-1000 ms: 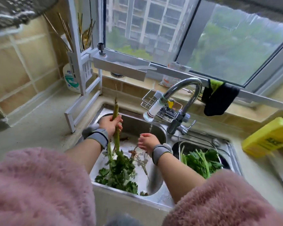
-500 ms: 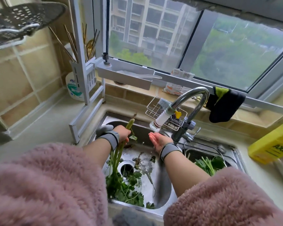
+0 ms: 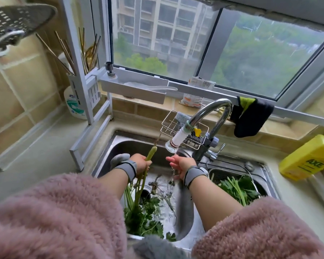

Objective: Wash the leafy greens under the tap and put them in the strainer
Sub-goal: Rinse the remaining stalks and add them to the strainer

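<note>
Over sink [image 3: 108,157]: left hand [image 3: 141,163] grip holds greens [image 3: 138,186], root up, leaves down; right hand [image 3: 181,162] spread.

Both forearms reach forward and down from fluffy pink sleeves pushed back toward the elbows, leaving the forearms bare. Each wrist wears a grey strap. The left hand [image 3: 141,164] is curled into a fist, fingers wrapped round a bunch of green stalks [image 3: 149,156], knuckles turned upward and the thumb side facing forward. The right hand [image 3: 180,162] lies just beside it, a little apart and not touching it, fingers straight and loosely spread, pointing toward the left hand, with the palm tilted up and nothing gripped. The right forearm angles in from the lower right, the left from the lower left.
</note>
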A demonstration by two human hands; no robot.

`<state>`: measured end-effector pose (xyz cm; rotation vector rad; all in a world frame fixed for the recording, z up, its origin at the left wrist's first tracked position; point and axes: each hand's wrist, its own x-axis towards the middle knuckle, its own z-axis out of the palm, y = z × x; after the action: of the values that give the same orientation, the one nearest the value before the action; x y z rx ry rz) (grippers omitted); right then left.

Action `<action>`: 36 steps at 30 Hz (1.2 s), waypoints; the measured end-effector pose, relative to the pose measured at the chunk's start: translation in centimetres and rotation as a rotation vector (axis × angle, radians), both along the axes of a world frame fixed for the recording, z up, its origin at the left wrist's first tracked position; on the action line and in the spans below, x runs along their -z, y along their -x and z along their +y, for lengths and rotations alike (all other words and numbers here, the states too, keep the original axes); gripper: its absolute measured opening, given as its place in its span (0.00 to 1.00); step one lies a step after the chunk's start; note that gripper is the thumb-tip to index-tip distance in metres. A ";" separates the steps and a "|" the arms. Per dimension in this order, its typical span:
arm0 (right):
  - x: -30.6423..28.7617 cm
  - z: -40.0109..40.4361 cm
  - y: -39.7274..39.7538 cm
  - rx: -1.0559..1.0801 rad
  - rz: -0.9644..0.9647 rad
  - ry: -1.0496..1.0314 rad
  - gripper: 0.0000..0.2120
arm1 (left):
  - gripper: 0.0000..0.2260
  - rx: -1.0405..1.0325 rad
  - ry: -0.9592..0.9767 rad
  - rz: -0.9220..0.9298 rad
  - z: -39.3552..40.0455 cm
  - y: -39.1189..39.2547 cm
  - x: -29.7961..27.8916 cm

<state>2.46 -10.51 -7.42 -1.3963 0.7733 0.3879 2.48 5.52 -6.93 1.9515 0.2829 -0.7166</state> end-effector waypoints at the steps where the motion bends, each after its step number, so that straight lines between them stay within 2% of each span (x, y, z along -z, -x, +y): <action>1: -0.3 -0.4 0.1 -0.024 -0.001 0.034 0.12 | 0.13 -0.008 0.018 0.005 -0.2 0.2 0.2; 5: -0.6 -0.6 0.3 -0.183 0.012 0.119 0.16 | 0.07 -0.038 0.064 0.009 -0.6 0.6 0.8; 7: 0.2 -0.7 0.6 -0.261 0.003 0.152 0.12 | 0.04 -0.043 0.050 0.002 -1.1 0.9 1.2; 9: 0.9 -0.4 1.0 -0.301 -0.064 0.141 0.09 | 0.04 -0.061 0.057 0.001 -1.2 1.0 1.5; 12: 1.1 -0.4 1.5 -0.355 -0.157 0.100 0.12 | 0.05 -0.088 0.092 0.011 -1.9 1.4 1.5; 19: 0.9 -0.5 1.6 -0.432 -0.234 0.108 0.19 | 0.06 -0.123 0.154 0.048 -1.8 1.6 1.3; 23: 1.1 -0.6 1.8 -0.475 -0.293 0.193 0.11 | 0.07 -0.086 0.138 0.049 -1.5 1.9 1.3; 26: 1.3 -0.4 2.1 -0.459 -0.334 0.280 0.11 | 0.05 -0.070 0.139 0.032 -1.6 2.1 1.1; 29: 1.3 -0.3 2.1 -0.464 -0.333 0.282 0.03 | 0.04 -0.068 0.152 0.040 -1.7 2.2 0.9; 32: 1.2 -0.3 2.1 -0.480 -0.332 0.320 0.09 | 0.04 -0.066 0.143 0.055 -1.8 2.4 0.5; 36: 1.2 -0.1 1.9 -0.533 -0.327 0.428 0.09 | 0.04 -0.041 0.090 0.026 -1.9 2.3 0.4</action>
<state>0.57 -10.57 -8.61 -2.0148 0.2060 0.4010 0.22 3.58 -7.29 1.8477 0.3008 -0.7167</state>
